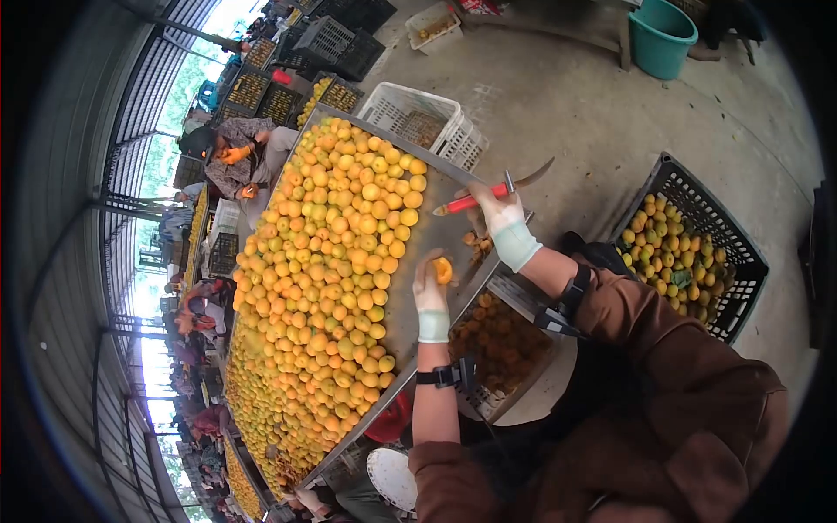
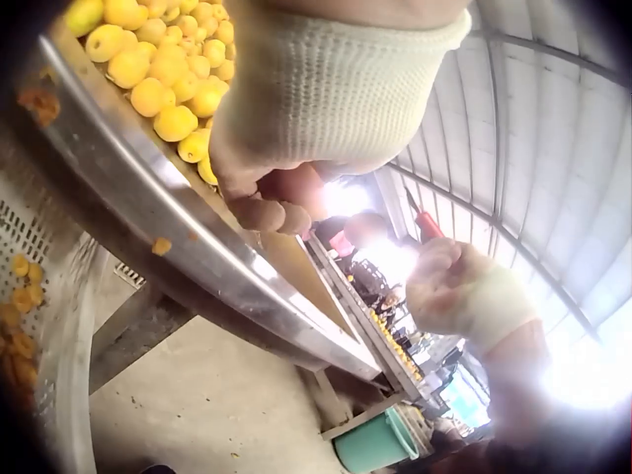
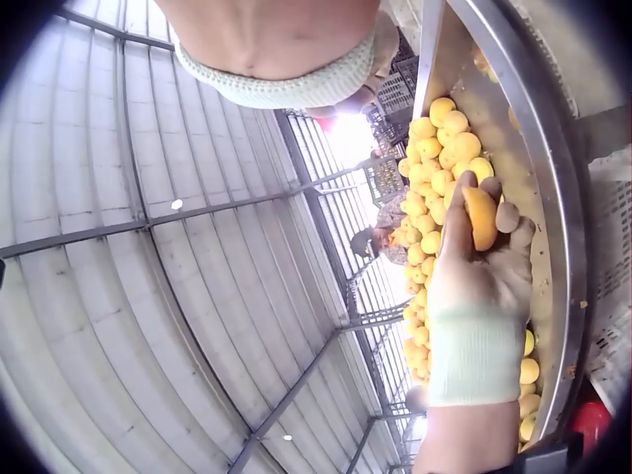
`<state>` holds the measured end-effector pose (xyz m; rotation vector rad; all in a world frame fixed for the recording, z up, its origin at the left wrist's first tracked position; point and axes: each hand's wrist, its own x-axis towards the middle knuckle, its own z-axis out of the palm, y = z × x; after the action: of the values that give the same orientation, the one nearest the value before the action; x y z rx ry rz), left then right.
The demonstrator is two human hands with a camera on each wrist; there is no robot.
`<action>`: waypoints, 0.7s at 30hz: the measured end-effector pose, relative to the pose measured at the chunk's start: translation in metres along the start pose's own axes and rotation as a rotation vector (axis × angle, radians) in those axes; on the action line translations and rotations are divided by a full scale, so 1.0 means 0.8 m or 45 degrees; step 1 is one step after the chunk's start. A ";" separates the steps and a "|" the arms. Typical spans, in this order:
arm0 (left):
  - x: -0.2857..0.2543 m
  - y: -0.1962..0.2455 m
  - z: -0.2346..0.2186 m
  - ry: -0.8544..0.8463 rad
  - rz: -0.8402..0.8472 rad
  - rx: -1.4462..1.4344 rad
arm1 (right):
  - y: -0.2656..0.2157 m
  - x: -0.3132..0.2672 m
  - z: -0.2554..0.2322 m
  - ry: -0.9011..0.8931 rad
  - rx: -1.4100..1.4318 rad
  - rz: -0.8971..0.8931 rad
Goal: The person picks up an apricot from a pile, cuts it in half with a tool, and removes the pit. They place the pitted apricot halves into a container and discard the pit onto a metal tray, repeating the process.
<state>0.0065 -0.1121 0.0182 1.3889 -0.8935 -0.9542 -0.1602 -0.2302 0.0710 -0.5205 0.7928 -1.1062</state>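
My left hand (image 1: 431,292), in a pale glove, holds an orange fruit (image 1: 443,271) between fingers and thumb above the metal tray's bare strip. The right wrist view shows this hand (image 3: 484,267) with the fruit (image 3: 481,218) from the other side. My gloved right hand (image 1: 506,228) grips a red-handled knife (image 1: 456,206) at the tray's edge, its curved blade (image 1: 535,173) pointing away from the left hand. In the left wrist view the knife's red handle (image 2: 429,226) stands up from the right hand (image 2: 459,294). A large heap of yellow-orange fruit (image 1: 327,270) lies beside the left hand.
Fruit scraps (image 1: 478,247) lie on the tray near its edge. Below is a crate of orange pieces (image 1: 497,340). A black crate (image 1: 737,305) of fruit stands at right, white crates (image 1: 410,103) beyond the tray, a teal bucket (image 1: 663,42) farther off. A person (image 1: 240,161) sits opposite.
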 end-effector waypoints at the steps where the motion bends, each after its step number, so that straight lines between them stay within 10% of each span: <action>1: -0.005 0.005 -0.006 0.006 0.002 0.001 | 0.004 0.004 0.000 -0.005 -0.009 -0.010; 6: -0.047 0.051 -0.022 0.023 0.079 -0.156 | 0.019 0.009 -0.003 -0.015 -0.051 0.056; 8: -0.065 0.055 -0.037 0.068 0.041 -0.116 | 0.036 0.013 0.000 0.075 -0.146 -0.250; 10: -0.081 0.049 -0.056 0.061 0.269 0.740 | 0.051 0.020 -0.002 0.029 -0.117 -0.245; 14: -0.130 0.067 -0.054 -0.072 0.032 0.937 | 0.060 0.018 -0.005 -0.188 -0.032 -0.107; 18: -0.145 0.103 -0.081 0.211 -0.198 1.091 | 0.035 -0.007 0.008 -0.201 -0.235 0.001; 21: -0.118 0.077 -0.199 0.480 0.213 1.079 | 0.034 -0.011 0.011 -0.232 -0.225 0.096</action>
<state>0.1195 0.0330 0.0834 2.0692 -1.1508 -0.1361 -0.1392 -0.2118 0.0598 -0.7242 0.7478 -0.9096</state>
